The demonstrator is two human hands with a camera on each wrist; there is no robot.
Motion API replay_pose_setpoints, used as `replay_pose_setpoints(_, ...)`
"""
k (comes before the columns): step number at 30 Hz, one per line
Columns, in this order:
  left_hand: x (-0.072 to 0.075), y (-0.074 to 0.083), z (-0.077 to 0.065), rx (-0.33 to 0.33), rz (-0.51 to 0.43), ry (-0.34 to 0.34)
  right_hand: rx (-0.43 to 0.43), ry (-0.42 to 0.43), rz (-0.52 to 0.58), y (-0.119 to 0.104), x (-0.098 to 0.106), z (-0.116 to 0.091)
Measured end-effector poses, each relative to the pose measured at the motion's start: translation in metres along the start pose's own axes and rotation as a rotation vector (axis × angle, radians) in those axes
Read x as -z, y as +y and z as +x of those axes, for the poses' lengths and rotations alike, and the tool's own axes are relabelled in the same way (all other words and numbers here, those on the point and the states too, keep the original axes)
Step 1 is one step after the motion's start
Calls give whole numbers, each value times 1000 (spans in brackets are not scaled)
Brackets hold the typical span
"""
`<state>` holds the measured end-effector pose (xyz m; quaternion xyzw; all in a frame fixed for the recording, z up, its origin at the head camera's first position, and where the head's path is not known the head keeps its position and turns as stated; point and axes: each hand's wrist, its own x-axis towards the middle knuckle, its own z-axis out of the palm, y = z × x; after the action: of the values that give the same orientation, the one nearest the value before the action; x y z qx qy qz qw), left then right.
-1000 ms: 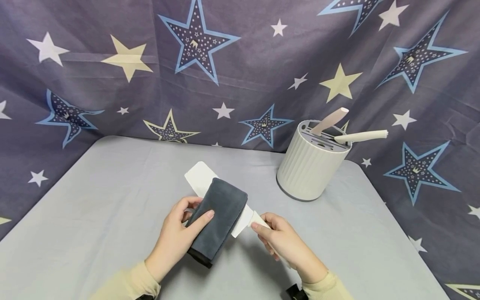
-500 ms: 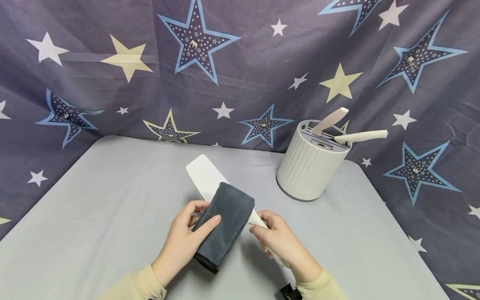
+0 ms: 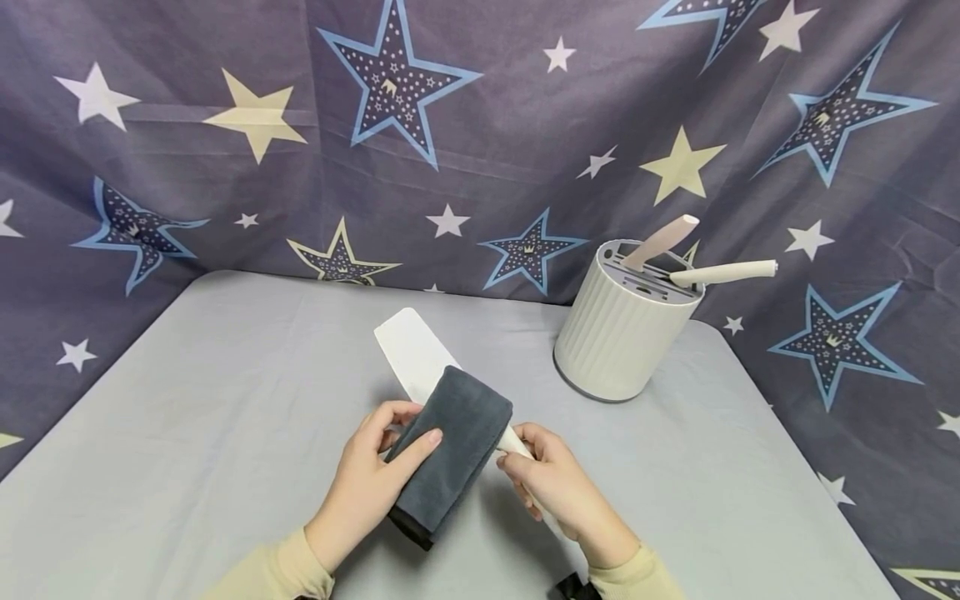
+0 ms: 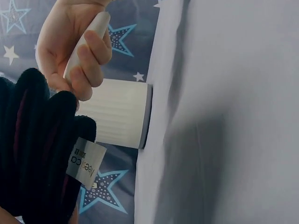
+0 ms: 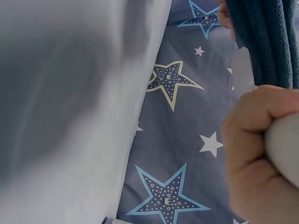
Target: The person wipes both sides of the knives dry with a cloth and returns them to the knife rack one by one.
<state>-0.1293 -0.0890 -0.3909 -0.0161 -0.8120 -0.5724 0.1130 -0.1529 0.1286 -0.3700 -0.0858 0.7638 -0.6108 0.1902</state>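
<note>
My left hand (image 3: 367, 475) grips a folded dark grey towel (image 3: 461, 446), thumb on top and fingers underneath. The towel is folded over a white-bladed cleaver (image 3: 412, 346), hiding the middle and heel of the blade. Beyond the towel, the squared blade end points up and left. My right hand (image 3: 558, 487) grips the cleaver's cream handle (image 3: 517, 443) close to the towel's right edge. In the left wrist view, the handle (image 4: 88, 44) lies across the right palm under curled fingers, and the towel's layered folds show a white label (image 4: 87, 162).
A cream ribbed knife block (image 3: 622, 342) stands at the back right. A pink handle (image 3: 660, 242) and a cream handle (image 3: 723, 273) stick out of its slots. Pale grey cloth covers the table (image 3: 187, 400), and a star-patterned curtain (image 3: 487, 192) hangs behind.
The towel and left hand have slid right and down along the blade to the handle end. More of the blade's far end shows, and its heel corner is now covered.
</note>
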Motion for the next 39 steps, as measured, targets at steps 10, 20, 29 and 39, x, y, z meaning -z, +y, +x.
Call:
replay_pose_setpoints(10, 8, -2, 4, -61, 45, 62, 5, -22, 2, -1, 4, -3)
replay_pose_setpoints(20, 21, -6, 10, -25, 71, 87, 13, -58, -21, -1, 9, -9)
replay_pose_setpoints(29, 32, -10, 14, -23, 85, 111, 13, -84, -27, 1, 12, -11)
replay_pose_setpoints(39, 51, -8, 28, 12, 91, 156, 20, -114, -34, -1, 17, -13)
